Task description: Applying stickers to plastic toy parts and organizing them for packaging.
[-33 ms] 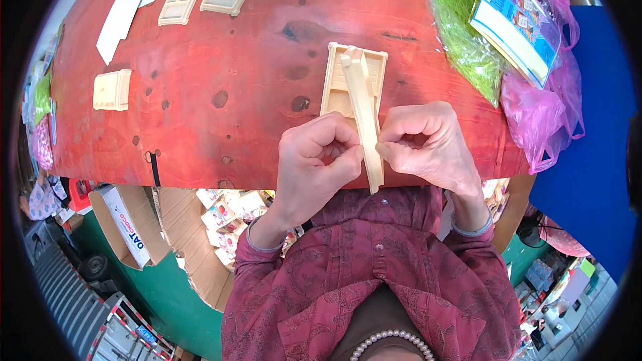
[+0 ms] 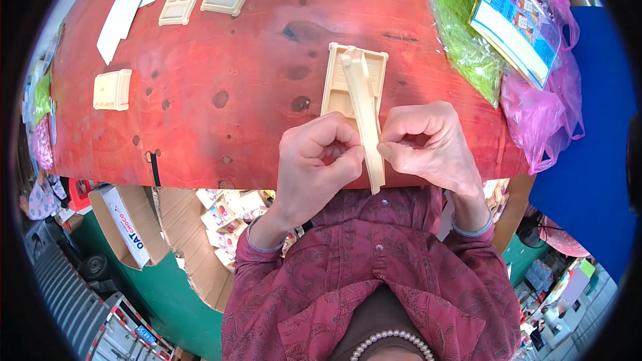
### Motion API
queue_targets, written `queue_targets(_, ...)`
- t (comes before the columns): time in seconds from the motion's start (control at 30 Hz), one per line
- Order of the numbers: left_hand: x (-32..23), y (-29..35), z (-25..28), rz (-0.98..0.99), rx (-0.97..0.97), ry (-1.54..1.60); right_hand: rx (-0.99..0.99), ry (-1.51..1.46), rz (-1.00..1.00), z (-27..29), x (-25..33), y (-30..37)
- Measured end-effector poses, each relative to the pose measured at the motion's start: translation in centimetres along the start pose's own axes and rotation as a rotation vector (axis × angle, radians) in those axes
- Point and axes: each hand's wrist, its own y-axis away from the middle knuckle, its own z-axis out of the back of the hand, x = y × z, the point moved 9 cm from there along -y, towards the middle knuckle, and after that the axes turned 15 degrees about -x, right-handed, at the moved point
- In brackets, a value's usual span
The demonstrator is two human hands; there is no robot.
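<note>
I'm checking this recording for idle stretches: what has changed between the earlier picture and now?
Nothing has visibly moved, and nothing was taken hold of or let go. The left hand and right hand stay with their fingertips at the edges of the narrow cream piece, and the cream tray behind it lies as before on the red table.

The cream strip [image 2: 364,110] and the cream tray [image 2: 340,101] look like smooth moulded plastic with a soft sheen. The tabletop [image 2: 234,60] is red-coated wood, knotted and scuffed. The purple bag [image 2: 535,110] is thin, crinkled, glossy plastic; the shirt [image 2: 401,261], soft cloth; the carton [image 2: 197,247], matt cardboard; the necklace [image 2: 394,333], smooth, lustrous beads.
</note>
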Motion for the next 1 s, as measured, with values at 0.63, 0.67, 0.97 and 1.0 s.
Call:
queue_targets(0.63, 0.1, -17.1, 10.7, 0.002, -0.217, -0.403, -0.172, -0.16, -0.037, 3.1, 0.5, -0.5)
queue_targets(0.67, 0.6, -17.5, 10.9, -0.002, -0.212, -0.402, -0.162, -0.142, -0.031, 2.9, 0.3, -0.5)
queue_targets(0.97, -3.2, -18.4, 8.8, -0.985, -0.381, -1.19, -0.102, -0.17, -0.111, 1.8, -1.0, -0.9)
queue_targets(1.0, -2.5, -18.7, 8.8, -0.967, -0.361, -1.247, -0.111, -0.16, -0.086, 1.8, -0.9, -0.8)
